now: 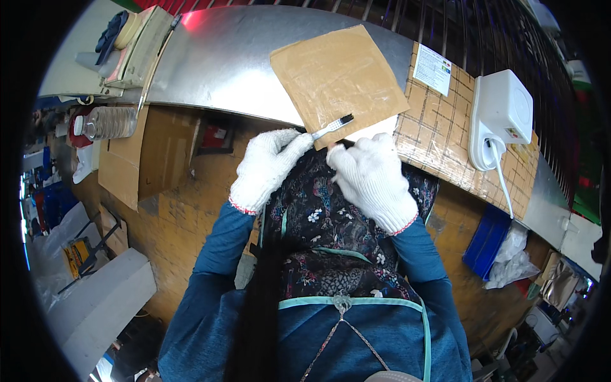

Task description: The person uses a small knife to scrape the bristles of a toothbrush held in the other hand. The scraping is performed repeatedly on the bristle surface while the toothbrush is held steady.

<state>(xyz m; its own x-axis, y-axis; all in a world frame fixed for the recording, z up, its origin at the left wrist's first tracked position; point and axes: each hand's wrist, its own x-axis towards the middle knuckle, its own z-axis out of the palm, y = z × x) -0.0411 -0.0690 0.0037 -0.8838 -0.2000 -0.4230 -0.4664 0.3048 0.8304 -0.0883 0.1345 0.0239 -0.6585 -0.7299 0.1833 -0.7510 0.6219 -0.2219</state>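
Observation:
Both my hands wear white knitted gloves with red-trimmed cuffs. My left hand (pixel 264 167) is closed, thumb and forefinger together at the handle end of a toothbrush (pixel 332 128). The brush has a white handle and black bristles, and its head points right, over the near corner of a flat brown cardboard sheet (pixel 344 73). My right hand (pixel 375 181) is curled beside that corner, fingertips drawn together toward the left hand. Whatever sits between those fingers, if anything, is hidden. A dark floral apron (pixel 318 216) lies just below both hands.
The cardboard rests on a metal bench (pixel 223 57). To the right, a white device with a cable (pixel 503 108) stands on a taped cardboard surface (pixel 439 140) beside a printed card (pixel 433 69). Leftward are an open carton (pixel 121 156), a clear plastic bottle (pixel 109 123) and a blue bin (pixel 487 239) at right below.

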